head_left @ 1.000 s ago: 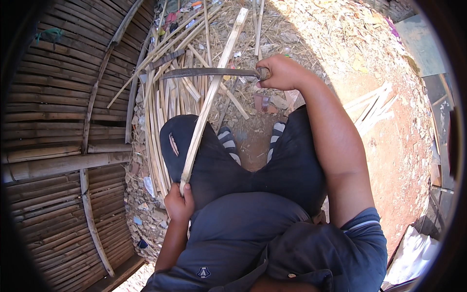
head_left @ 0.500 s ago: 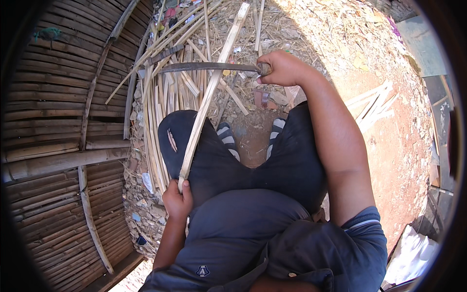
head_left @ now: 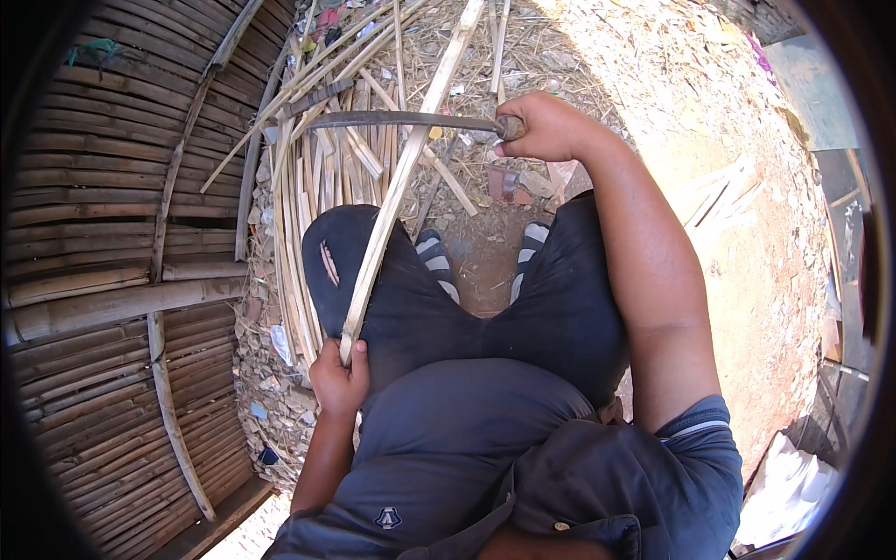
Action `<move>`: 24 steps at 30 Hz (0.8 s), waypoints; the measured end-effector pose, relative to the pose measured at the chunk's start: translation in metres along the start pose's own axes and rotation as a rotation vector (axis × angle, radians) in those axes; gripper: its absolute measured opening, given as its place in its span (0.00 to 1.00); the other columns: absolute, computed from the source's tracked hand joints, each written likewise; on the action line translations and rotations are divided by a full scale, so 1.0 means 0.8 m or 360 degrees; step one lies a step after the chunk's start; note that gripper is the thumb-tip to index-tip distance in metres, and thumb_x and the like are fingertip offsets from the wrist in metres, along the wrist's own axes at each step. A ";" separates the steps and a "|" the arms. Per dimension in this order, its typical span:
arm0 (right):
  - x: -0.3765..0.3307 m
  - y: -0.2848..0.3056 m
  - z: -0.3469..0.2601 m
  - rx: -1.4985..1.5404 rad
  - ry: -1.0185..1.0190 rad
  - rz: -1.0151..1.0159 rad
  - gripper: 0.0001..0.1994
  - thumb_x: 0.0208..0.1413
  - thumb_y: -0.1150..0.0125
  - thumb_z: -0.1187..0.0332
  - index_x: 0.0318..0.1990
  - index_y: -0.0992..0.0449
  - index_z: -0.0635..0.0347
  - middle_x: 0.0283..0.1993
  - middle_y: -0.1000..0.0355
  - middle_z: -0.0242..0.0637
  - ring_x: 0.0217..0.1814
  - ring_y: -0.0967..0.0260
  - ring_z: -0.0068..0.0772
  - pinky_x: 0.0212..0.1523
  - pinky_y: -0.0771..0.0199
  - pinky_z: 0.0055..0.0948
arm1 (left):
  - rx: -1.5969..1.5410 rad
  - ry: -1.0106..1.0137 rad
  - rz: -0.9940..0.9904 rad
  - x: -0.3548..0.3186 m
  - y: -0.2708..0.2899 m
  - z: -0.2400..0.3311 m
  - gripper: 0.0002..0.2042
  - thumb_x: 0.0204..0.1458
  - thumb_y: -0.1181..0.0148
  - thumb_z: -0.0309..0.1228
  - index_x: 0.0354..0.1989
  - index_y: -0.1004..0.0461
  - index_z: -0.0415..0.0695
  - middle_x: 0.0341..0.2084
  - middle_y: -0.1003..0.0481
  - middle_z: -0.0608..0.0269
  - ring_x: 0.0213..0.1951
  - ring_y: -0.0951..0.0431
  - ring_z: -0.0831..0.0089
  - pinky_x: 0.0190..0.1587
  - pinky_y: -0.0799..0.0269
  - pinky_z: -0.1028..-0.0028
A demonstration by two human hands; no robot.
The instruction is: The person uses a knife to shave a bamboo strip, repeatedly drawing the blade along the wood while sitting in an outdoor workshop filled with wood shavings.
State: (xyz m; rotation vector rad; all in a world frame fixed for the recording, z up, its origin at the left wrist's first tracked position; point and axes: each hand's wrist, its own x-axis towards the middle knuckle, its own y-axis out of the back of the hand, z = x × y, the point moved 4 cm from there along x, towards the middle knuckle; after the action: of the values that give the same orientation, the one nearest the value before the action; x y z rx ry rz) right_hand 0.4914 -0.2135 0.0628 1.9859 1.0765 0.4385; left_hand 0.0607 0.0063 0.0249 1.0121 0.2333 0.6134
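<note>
knife [head_left: 387, 119]: dull metal blade | strip [head_left: 397, 187]: matt, bare wood | trousers [head_left: 429, 331]: matt cloth | wall [head_left: 103, 198]: rough wooden slats

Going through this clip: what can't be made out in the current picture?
Head view, far end of the wooden strip: cut off by the top edge.
Head view, most of the knife handle: hidden inside the right grip.
Head view, whether the blade cuts into the strip: contact too small to tell.
Head view, most fingers of the left grip: hidden behind the hand and strip.
</note>
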 end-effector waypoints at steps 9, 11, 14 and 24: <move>-0.004 0.007 0.005 -0.0121 0.0173 0.0195 0.16 0.54 0.22 0.58 0.38 0.19 0.61 0.31 0.21 0.49 0.37 0.22 0.52 0.41 0.25 0.45 | 0.0018 -0.0020 0.0003 0.001 0.001 0.001 0.17 0.58 0.28 0.40 0.31 0.27 0.40 0.18 0.23 0.52 0.22 0.19 0.51 0.28 0.26 0.60; -0.004 0.017 -0.019 -0.0207 0.0219 0.0296 0.17 0.53 0.22 0.58 0.39 0.19 0.61 0.32 0.21 0.51 0.37 0.22 0.56 0.41 0.25 0.47 | -0.0003 0.0019 0.0019 -0.001 0.000 -0.003 0.17 0.58 0.28 0.40 0.31 0.26 0.40 0.18 0.24 0.52 0.22 0.19 0.51 0.28 0.25 0.60; -0.011 0.023 -0.033 -0.0185 0.0227 0.0304 0.17 0.52 0.22 0.58 0.40 0.18 0.60 0.33 0.21 0.52 0.38 0.22 0.58 0.40 0.25 0.48 | -0.0022 0.0022 0.0024 -0.006 -0.001 -0.010 0.17 0.58 0.29 0.41 0.31 0.26 0.40 0.18 0.24 0.51 0.22 0.19 0.51 0.28 0.25 0.60; -0.017 0.043 -0.009 -0.0378 -0.0107 0.0330 0.16 0.52 0.26 0.59 0.46 0.17 0.54 0.37 0.19 0.51 0.46 0.20 0.58 0.45 0.21 0.53 | 0.0006 0.0015 0.0041 -0.001 -0.004 -0.006 0.19 0.55 0.27 0.45 0.30 0.25 0.41 0.16 0.24 0.49 0.22 0.19 0.46 0.27 0.26 0.56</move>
State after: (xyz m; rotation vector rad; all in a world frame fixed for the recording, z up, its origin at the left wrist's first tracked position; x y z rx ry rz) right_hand 0.4973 -0.2315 0.0954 1.8912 0.7424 0.5778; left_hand 0.0587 0.0082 0.0197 1.0175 0.2301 0.6414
